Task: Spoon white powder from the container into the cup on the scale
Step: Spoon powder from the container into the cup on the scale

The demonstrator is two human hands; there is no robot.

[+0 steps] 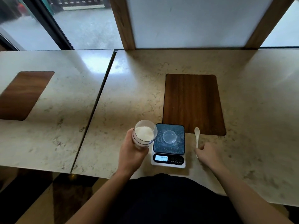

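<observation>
A clear plastic container (144, 133) holding white powder is tilted toward the scale, gripped around its lower body by my left hand (131, 152). A small clear cup (169, 136) stands upright and looks empty on the dark platform of a digital scale (168, 157), whose display reads 0.00. A white spoon (197, 136) lies on the counter just right of the scale, bowl pointing away from me. My right hand (206, 153) rests on the counter with its fingers closed over the spoon's handle end.
The marble counter (129, 97) has a dark wooden inlay (192, 102) right behind the scale and spoon. A second counter slab with another wooden inlay (22, 94) lies to the left, across a narrow gap. A wooden-framed panel rises at the back.
</observation>
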